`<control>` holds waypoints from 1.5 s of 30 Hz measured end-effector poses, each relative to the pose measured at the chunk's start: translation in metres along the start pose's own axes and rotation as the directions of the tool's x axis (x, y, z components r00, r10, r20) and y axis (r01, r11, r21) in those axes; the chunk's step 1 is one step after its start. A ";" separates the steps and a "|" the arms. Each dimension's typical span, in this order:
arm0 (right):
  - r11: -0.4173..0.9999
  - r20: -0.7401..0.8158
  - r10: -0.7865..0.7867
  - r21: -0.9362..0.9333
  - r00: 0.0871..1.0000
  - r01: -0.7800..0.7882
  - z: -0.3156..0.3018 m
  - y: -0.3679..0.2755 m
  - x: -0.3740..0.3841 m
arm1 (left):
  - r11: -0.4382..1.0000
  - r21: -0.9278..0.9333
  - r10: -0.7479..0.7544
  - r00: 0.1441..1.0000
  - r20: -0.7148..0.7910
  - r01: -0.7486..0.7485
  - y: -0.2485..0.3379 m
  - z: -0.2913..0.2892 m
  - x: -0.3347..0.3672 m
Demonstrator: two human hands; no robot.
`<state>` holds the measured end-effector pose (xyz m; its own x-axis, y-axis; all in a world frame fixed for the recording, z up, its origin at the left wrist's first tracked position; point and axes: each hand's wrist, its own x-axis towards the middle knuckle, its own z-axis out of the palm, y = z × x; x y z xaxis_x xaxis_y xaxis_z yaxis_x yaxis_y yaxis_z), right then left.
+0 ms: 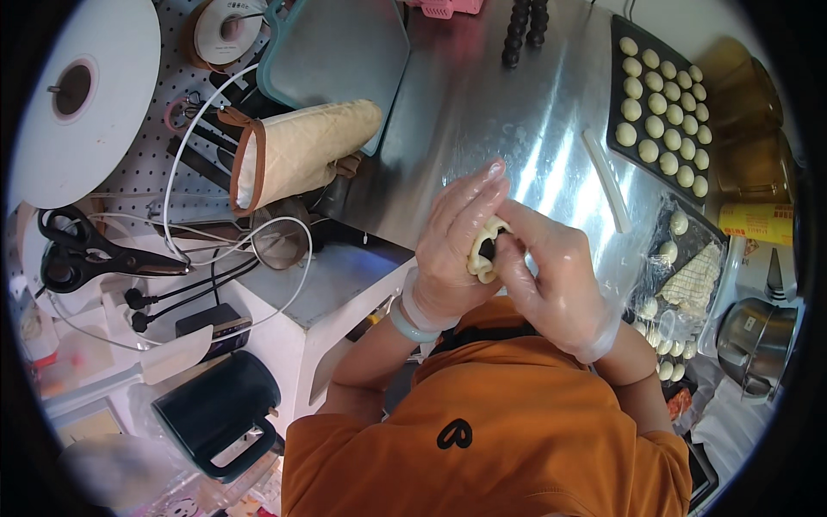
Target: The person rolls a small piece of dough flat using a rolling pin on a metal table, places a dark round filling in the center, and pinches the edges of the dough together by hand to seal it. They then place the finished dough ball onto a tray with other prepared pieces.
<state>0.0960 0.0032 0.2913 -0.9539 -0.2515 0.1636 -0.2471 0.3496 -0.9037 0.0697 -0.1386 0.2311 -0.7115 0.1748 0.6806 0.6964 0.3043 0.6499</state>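
Above the near edge of the steel table, my left hand (455, 246), in a clear plastic glove, cups a pale dough wrapper (476, 262). Dark filling (488, 249) shows through the opening in the wrapper's uneven rim. My gloved right hand (560, 274) comes from the other side, its thumb and fingers closed on the dough's edge. Part of the dough is hidden behind the fingers. A white strip-shaped tool (606, 181) lies on the table beyond my right hand.
At the far right, a black tray (638, 159) holds rows of dough balls. Closer, more balls lie under plastic film (650, 271), beside a metal bowl (758, 340). On the left are an oven mitt (301, 151), scissors (95, 258), cables and a dark mug (215, 409).
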 end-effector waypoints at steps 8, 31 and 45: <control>0.798 0.144 0.315 0.494 0.938 -0.344 0.010 0.013 0.006 | 0.998 0.039 0.045 0.992 -0.119 -0.041 -0.004 0.008 -0.004; 0.826 0.076 0.321 0.465 0.944 -0.318 0.022 0.027 0.007 | 0.970 -0.024 -0.243 0.965 -0.093 0.242 -0.003 0.012 -0.018; 0.834 0.035 0.363 0.433 0.931 -0.342 0.033 0.023 -0.003 | 0.998 0.069 -0.006 0.998 -0.068 0.011 -0.016 0.012 -0.020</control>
<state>0.0989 -0.0176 0.2566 -0.9719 -0.1388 -0.1902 0.1938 -0.0128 -0.9810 0.0715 -0.1360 0.2036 -0.7080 0.1089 0.6977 0.6803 0.3705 0.6324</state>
